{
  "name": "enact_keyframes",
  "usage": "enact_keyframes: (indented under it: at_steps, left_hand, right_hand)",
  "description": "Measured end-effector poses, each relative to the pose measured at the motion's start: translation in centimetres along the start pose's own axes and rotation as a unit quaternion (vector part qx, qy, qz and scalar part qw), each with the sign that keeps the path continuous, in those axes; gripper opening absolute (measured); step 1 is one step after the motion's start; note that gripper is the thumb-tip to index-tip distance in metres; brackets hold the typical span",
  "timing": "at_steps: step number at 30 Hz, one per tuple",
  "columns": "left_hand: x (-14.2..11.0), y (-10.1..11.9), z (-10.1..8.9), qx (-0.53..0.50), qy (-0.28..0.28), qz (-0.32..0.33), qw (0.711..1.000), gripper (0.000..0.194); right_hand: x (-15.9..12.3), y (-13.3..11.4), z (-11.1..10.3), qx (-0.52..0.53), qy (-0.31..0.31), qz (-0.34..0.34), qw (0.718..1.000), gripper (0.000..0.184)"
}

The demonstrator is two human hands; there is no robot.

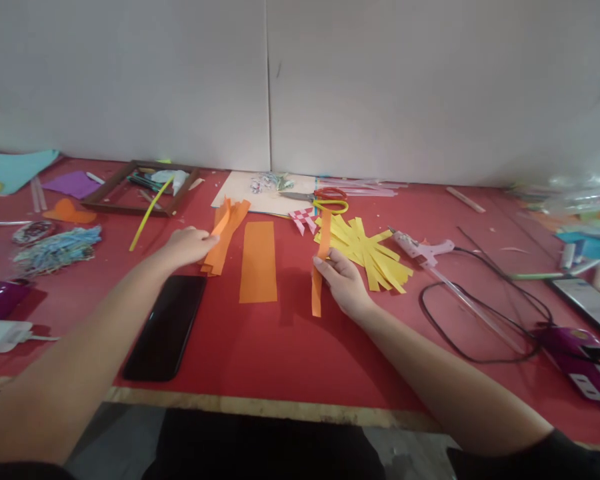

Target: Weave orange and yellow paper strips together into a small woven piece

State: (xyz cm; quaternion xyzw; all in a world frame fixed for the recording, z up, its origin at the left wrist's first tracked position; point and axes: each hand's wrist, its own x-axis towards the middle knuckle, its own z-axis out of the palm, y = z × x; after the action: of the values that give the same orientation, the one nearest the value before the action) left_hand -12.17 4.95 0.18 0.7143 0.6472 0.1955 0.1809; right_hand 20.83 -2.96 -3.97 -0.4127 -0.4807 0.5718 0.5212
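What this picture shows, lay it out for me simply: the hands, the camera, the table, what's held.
There is no machine: these are a person's bare hands, seen in one picture from a camera worn on the head, looking forward and down. The left hand grips a bundle of orange strips; the right hand holds a single orange strip. Between them, a wider orange piece lies on the red tabletop. Around them are a phone, yellow strips, scissors and a pink glue gun.

Mid-front table (320,370) open; leftward — phone (165,328)
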Motion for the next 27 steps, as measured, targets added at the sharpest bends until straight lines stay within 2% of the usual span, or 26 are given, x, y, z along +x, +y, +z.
enact_keyframes:
  at_steps: [3,4,6,7,8,10,13,16,18,23,25,27]
  left_hand:
    - [-1.0,0.7,0.4,0.076,0.03,-0.046,0.996,0.038]
    - [-1.4,1.4,0.5,0.095,0.065,-0.054,0.992,0.037]
    - [-2.4,3.3,0.9,0.131,0.175,-0.006,0.976,0.029]
    - [-2.8,4.4,1.3,0.122,0.197,0.047,0.972,0.024]
    - [-3.3,5.5,1.8,0.1,0.188,0.11,0.971,0.021]
    - [-4.3,7.5,3.0,0.036,0.125,0.217,0.967,0.017]
    - [-5.7,9.3,5.0,-0.054,0.071,0.271,0.958,0.013]
    - [-6.6,10.2,6.3,-0.133,0.03,0.224,0.965,0.017]
    - [-6.8,10.8,6.7,-0.202,-0.036,0.167,0.964,0.023]
    - [-6.2,12.5,7.4,-0.384,-0.174,0.028,0.907,0.044]
    - [-5.9,12.9,8.0,-0.435,-0.191,0.004,0.88,0.046]
    - [-5.8,13.0,8.5,-0.46,-0.188,-0.028,0.867,0.045]
  right_hand:
    - [-0.1,0.0,-0.1,-0.033,0.004,0.0,0.999,0.021]
    - [-0.1,0.0,-0.2,-0.041,0.009,0.002,0.999,0.022]
    - [0.0,0.1,-0.3,-0.053,0.015,0.003,0.998,0.023]
    - [0.0,0.1,-0.3,-0.058,0.014,0.0,0.998,0.023]
    - [0.1,0.1,-0.2,-0.061,0.011,-0.006,0.998,0.021]
    - [0.1,0.1,-0.1,-0.059,0.006,-0.017,0.998,0.019]
    - [0.0,0.0,0.0,-0.045,0.006,-0.027,0.999,0.021]
    - [-0.1,0.2,-0.2,-0.062,0.019,-0.039,0.997,0.01]
    - [-0.1,0.4,-0.5,-0.085,0.034,-0.039,0.995,0.01]
    - [-0.1,0.4,-0.8,-0.044,0.028,-0.015,0.999,0.023]
    - [0.0,0.1,-0.8,-0.04,0.035,-0.028,0.998,0.025]
    - [0.0,-0.1,-0.7,-0.062,0.061,-0.039,0.995,0.024]
